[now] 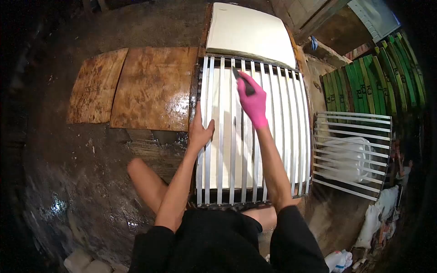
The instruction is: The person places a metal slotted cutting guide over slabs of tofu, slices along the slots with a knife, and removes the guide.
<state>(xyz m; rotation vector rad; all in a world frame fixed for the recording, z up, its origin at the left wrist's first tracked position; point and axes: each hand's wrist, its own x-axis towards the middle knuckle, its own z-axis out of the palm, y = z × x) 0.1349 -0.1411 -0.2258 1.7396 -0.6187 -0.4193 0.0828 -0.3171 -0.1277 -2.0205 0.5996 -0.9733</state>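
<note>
A slatted metal rack [232,136], its long silver strips running away from me, lies over a flat white slab [227,159] that shows through the gaps. My right hand [253,102], in a pink glove, is closed around the dark handle of a knife [236,74]. The blade points up and left near the far end of the strips; whether it touches the slab I cannot tell. My bare left hand [200,132] grips the rack's left edge, thumb over the outer strip and fingers along the side, partly hidden.
Behind the rack sits a thick cream-white slab [248,34]. Wooden boards [154,88] lie on the wet floor at left. To the right, a second slatted rack [353,152] covers a white plastic-looking container [364,170], beside green slatted crates [364,86].
</note>
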